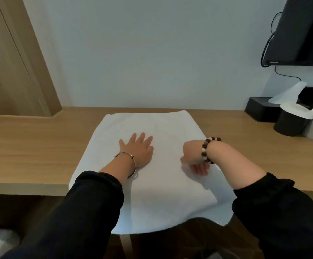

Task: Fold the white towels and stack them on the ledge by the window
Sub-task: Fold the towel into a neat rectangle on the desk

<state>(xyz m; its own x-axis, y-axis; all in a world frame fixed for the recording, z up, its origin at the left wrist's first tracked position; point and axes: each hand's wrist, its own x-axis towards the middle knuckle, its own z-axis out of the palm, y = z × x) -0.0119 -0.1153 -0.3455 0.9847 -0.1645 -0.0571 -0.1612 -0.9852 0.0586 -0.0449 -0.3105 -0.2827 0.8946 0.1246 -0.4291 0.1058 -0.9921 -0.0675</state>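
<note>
On the wooden counter [30, 146], the left hand [138, 150] lay flat with fingers spread on the white towel [161, 128], likely to stop it sliding off, since its near edge hung over the front. The right hand [193, 156] bent down onto the cloth; whether it pinched a fold, I could not tell.

Screen [305, 30] cropped at right edge, towel [161, 128] front edge behind sleeves [88, 212]
</note>
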